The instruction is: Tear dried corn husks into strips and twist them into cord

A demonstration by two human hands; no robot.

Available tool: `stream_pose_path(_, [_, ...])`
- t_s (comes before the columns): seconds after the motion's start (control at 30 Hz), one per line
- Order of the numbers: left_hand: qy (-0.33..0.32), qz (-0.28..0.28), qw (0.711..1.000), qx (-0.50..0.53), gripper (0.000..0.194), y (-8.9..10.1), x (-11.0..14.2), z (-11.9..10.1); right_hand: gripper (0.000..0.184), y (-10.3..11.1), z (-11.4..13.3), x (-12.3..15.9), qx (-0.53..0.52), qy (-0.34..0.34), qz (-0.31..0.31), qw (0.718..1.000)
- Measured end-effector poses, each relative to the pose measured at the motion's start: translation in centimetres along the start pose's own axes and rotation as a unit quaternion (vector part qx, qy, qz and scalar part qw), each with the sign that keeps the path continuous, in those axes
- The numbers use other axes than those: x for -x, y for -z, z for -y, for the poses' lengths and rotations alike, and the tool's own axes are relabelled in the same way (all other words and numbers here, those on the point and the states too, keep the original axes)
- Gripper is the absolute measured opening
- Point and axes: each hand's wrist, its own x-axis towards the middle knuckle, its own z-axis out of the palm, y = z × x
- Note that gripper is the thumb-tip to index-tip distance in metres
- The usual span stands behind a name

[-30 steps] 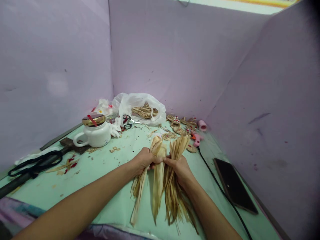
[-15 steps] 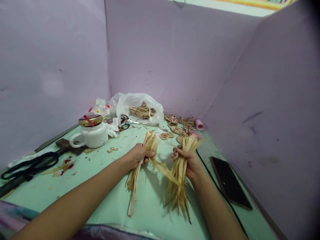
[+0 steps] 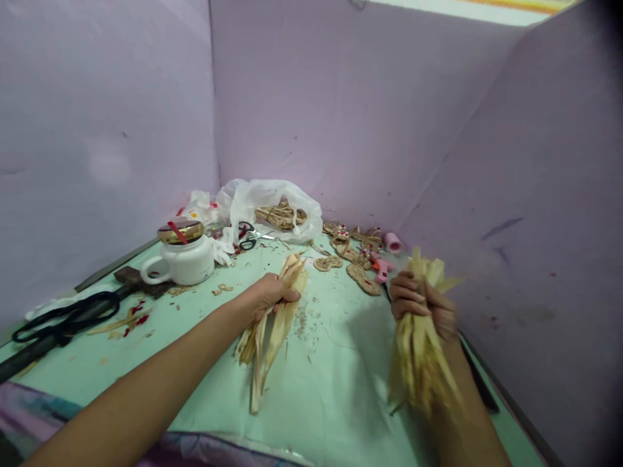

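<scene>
My left hand (image 3: 272, 297) is closed around a small bunch of dried corn husk strips (image 3: 287, 311) just above the green tabletop (image 3: 321, 389); the strips' ends hang down toward me. On the right, my right hand (image 3: 421, 301) grips a thicker bundle of dried husks (image 3: 421, 363) held up off the surface, its frayed ends spreading downward and slightly blurred. Behind the hands lie woven sole-shaped pieces (image 3: 364, 280), a small flat one (image 3: 328, 263) among them. A pink glue gun (image 3: 382, 267) rests beside them.
A white mug (image 3: 187, 259) with a gold lid stands at the left, near a hammer-like tool (image 3: 141, 282) and a dark cord loop (image 3: 65, 318). Black-handled scissors (image 3: 248, 237) lie by a plastic bag (image 3: 311, 217) of husks. A phone (image 3: 479, 379) is partly hidden behind my right arm.
My right hand has moved right and up with its bundle, away from the left. A strip that stretched between the two bunches now hangs with the left one.
</scene>
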Motion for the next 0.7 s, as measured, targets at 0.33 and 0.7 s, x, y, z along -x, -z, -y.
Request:
stream_pose_path(0.33, [-0.048, 0.089, 0.995, 0.002, 0.009, -2.1, 1.2, 1.0, 0.025, -0.2, -10.5, -2.0, 0.359, -0.05, -0.202, 0.91])
stream_pose_path(0.7, [-0.037, 0.065, 0.997, 0.023, 0.011, -2.6, 0.9, 1.4, 0.019, -0.9, -10.3, -1.6, 0.436, -0.032, -0.178, 0.882])
